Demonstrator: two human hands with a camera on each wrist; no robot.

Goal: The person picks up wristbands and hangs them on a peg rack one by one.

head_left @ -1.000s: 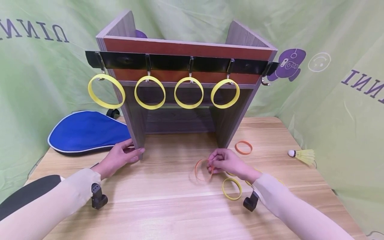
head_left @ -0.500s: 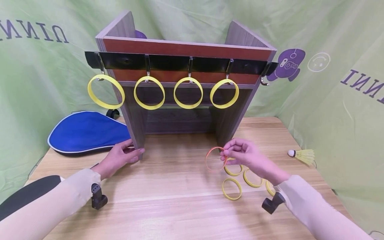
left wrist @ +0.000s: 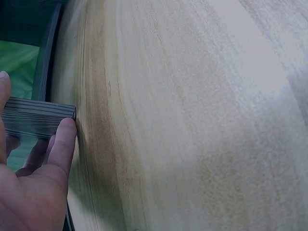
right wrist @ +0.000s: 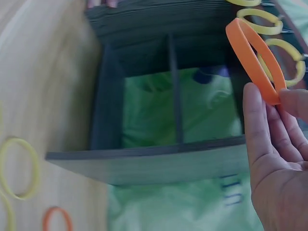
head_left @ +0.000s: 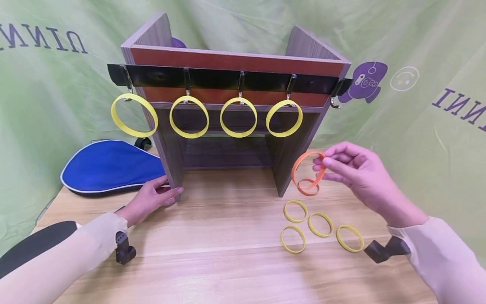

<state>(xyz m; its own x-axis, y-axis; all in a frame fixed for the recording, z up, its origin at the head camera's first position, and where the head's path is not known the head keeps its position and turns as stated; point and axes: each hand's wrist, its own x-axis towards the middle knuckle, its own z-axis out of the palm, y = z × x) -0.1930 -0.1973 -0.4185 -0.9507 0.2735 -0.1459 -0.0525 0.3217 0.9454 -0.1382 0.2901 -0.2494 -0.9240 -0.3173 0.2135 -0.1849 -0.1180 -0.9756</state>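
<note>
My right hand [head_left: 360, 177] pinches an orange silicone wristband [head_left: 298, 165] between thumb and fingers, raised beside the right panel of the wooden shelf [head_left: 294, 152]. In the right wrist view the orange wristband [right wrist: 250, 53] stands up from the fingertips. My left hand [head_left: 149, 200] holds the lower front corner of the shelf's left panel, its thumb [left wrist: 65, 139] on the edge and the fingers behind. Yellow wristbands [head_left: 191, 137] hang from all but the rightmost of the metal hooks on the black strip [head_left: 212, 80]. That rightmost hook [head_left: 336, 104] carries nothing.
Several yellow wristbands [head_left: 320, 234] and a second orange wristband [head_left: 308, 194] lie on the table [head_left: 212, 261], right of the shelf. A yellow shuttlecock [head_left: 383, 196] sits at the right edge. To the left lie a blue racket case [head_left: 110, 166] and a dark rounded object [head_left: 38, 240].
My right hand has lifted the orange wristband off the table and carried it right and upward, uncovering the yellow wristbands below. The left hand has stayed on the shelf.
</note>
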